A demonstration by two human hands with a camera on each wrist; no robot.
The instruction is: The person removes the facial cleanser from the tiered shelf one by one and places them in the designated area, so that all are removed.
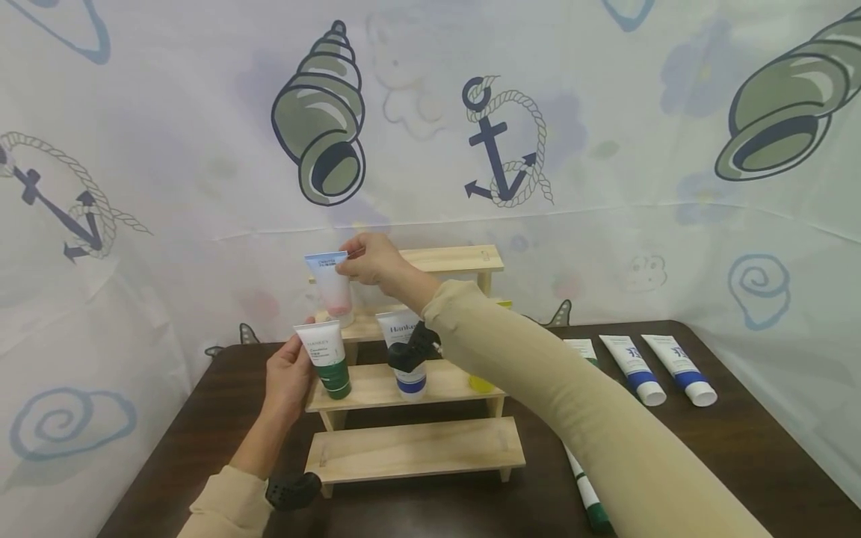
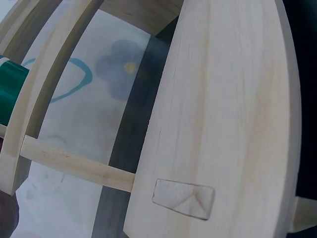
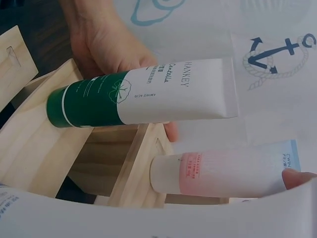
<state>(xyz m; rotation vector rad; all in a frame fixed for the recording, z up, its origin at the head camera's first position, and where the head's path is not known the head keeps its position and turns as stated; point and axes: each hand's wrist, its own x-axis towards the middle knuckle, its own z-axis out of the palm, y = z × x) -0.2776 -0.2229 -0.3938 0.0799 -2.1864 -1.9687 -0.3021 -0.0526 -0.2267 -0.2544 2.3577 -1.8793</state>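
Note:
A wooden stepped shelf (image 1: 417, 448) stands on the dark table. My left hand (image 1: 288, 371) grips a white tube with a green cap (image 1: 326, 360), upright and cap down on the left end of the second step. In the right wrist view the same green-capped tube (image 3: 143, 94) lies across my left hand (image 3: 104, 44). My right hand (image 1: 368, 258) reaches over and pinches the top edge of a white-and-pink tube (image 1: 331, 290) standing on the third step. One fingertip (image 3: 298, 179) shows on the pink tube (image 3: 218, 173). The left wrist view shows only shelf planks (image 2: 223, 124) and the green cap (image 2: 9, 89).
A white tube with a blue cap (image 1: 406, 351) stands on the second step, and a yellow thing (image 1: 480, 383) shows behind my right sleeve. Two blue-capped tubes (image 1: 634, 370) (image 1: 679, 370) lie on the table at the right. A green-capped tube (image 1: 587, 495) lies near the front.

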